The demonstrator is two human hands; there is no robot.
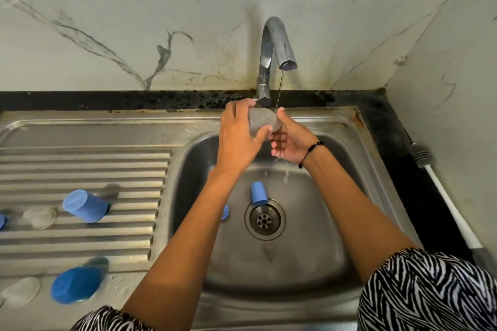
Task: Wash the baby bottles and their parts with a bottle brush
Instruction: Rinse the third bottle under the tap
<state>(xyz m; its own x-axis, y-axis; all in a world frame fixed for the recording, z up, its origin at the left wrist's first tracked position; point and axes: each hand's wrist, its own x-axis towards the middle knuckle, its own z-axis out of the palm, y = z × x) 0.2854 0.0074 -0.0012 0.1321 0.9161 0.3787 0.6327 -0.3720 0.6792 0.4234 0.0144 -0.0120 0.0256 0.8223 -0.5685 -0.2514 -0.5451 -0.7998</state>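
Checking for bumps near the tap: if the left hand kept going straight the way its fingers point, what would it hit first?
Likely the tap's base: the left hand, gripping the clear bottle, points up toward it, though depth is unclear.

Open sink basin (309,223) at 6 o'clock, blue cap (258,193) beside drain (265,219), tap (271,56) blocking 12 o'clock

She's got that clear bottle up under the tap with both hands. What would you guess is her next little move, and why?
Probably she tips the clear bottle so its open end meets the thin stream from the tap. The left hand grips its body, the right hand is at its end, and water drips below into the sink. The bottle brush lies unused on the counter, so this looks like rinsing.
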